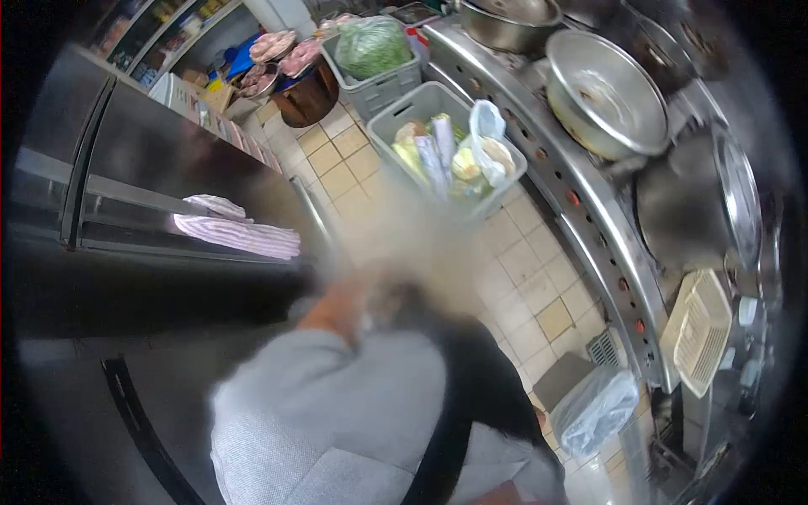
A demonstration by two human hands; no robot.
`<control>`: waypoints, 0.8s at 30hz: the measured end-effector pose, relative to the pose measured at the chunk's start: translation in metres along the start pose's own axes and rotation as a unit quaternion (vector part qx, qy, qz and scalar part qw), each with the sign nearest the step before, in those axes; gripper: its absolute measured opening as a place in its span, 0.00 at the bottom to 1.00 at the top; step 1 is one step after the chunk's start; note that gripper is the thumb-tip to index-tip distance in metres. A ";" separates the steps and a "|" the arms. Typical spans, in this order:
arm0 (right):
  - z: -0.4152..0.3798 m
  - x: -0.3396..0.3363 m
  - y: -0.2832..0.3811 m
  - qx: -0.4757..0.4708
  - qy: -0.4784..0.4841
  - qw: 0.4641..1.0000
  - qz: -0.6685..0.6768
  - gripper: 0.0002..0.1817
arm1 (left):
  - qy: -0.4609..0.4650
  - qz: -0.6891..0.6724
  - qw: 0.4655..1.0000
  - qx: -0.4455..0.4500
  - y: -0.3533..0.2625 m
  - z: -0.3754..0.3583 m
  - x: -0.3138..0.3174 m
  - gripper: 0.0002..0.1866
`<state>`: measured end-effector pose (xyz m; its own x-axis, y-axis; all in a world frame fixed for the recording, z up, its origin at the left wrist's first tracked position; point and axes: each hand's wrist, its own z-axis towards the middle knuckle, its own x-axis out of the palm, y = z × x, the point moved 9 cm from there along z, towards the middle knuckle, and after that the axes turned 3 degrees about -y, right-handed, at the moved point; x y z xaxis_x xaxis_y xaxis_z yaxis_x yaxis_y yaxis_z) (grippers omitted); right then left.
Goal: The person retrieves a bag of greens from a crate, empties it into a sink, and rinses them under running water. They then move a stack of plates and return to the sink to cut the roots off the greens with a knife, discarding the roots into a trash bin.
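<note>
Grey shirt (337, 404) of a person fills the lower centre, closest to the camera, with a black strap (454, 412) running across it. Bare arm or neck at the shirt's upper edge; which, cannot tell. Pale blur covers the area just above.

Hands: neither of the wearer's own hands can be made out. State of grip: cannot tell, for left or right.

Nearest thing ahead: grey crate (410, 105) on the tiled floor (337, 172), just past the blur, its near side partly smeared. Contents: pale green vegetables (408, 156), long lilac-white packets (431, 164) and a light blue plastic bag (488, 139) by the right side. Directly behind it, second crate (383, 103) with a clear bag of greens (376, 49). Left of that, brown pot (309, 99) with pink meat (299, 59) at its top.

Right side: metal stove (602, 223) with red knobs along its front. On it, wide metal bowl (602, 97) and, nearer, large pot (677, 206) with a shiny rim or lid, unclear which. Cream plastic basket (707, 337) near the stove's close end; clear plastic bag (593, 412) below.

Left side: dark fridge (168, 143), striped towel (240, 236) over its handle.
</note>
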<state>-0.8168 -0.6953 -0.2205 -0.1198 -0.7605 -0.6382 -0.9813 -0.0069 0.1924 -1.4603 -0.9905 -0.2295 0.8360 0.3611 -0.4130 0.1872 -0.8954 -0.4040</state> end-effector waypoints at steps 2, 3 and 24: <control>-0.018 -0.011 0.064 0.026 -0.032 0.934 0.356 0.16 | -0.008 -0.025 1.000 -0.008 0.008 0.010 -0.034 0.29; -0.007 0.003 0.085 0.029 0.019 0.881 0.472 0.16 | -0.009 -0.043 0.999 0.002 0.019 0.023 -0.049 0.28; 0.135 -0.001 0.368 -0.117 0.128 0.941 0.292 0.14 | -0.162 -0.075 0.966 0.187 -0.168 0.047 -0.343 0.29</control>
<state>-1.1984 -0.6100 -0.2497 -0.5583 -0.8102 -0.1786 -0.6965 0.3407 0.6315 -1.8028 -0.9520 -0.0581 0.5973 0.5958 -0.5369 0.0433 -0.6924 -0.7202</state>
